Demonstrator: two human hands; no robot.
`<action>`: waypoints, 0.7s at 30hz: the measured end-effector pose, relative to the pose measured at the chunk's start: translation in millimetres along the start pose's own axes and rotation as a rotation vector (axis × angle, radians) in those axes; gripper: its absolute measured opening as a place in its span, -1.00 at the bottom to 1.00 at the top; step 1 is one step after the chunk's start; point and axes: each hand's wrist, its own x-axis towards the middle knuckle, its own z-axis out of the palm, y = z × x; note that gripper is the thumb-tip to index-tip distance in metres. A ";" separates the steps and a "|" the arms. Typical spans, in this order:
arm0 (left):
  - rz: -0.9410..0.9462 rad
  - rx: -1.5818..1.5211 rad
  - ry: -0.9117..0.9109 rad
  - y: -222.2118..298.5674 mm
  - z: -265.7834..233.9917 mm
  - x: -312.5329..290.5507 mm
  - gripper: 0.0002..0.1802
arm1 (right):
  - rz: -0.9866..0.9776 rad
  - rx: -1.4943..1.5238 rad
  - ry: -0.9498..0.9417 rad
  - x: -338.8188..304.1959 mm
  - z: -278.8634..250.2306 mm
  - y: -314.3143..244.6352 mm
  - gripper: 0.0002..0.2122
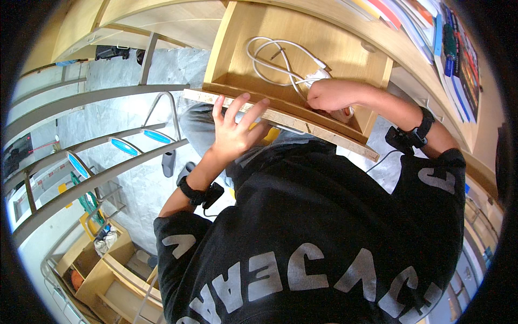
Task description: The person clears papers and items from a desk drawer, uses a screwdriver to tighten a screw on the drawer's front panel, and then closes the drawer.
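Observation:
An open, pale wooden drawer (302, 31) is pulled out in front of me. Inside it lies a looped white cable (270, 67), with a white block-like piece (318, 75) at its right end. My right hand (330, 95) reaches down into the drawer, its fingers curled around part of the white cable. More white shows just below the knuckles, but the fingers hide most of what they grip. Against the top edge of the drawer front (318, 131), my left hand (236, 128) rests with its fingers spread, holding nothing.
Books and papers (431, 43) stand on the desk at the upper right. A metal ladder (102, 97) with blue step pads rises at the left. Slippers (169, 162) lie on the grey floor, and wooden boxes (116, 281) stand at the lower left.

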 end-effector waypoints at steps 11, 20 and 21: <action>0.002 -0.004 -0.006 -0.5 -0.3 -1.0 -0.88 | 0.051 0.127 -0.046 -6.2 -4.3 -5.3 -0.77; 0.004 -0.010 -0.017 -0.7 -2.0 -0.3 -0.88 | 0.110 0.086 -0.072 -7.6 -8.4 -9.5 -0.77; 0.005 -0.015 -0.013 -0.5 -2.0 0.1 -0.88 | 0.137 0.077 -0.049 -8.0 -4.6 -11.0 -0.73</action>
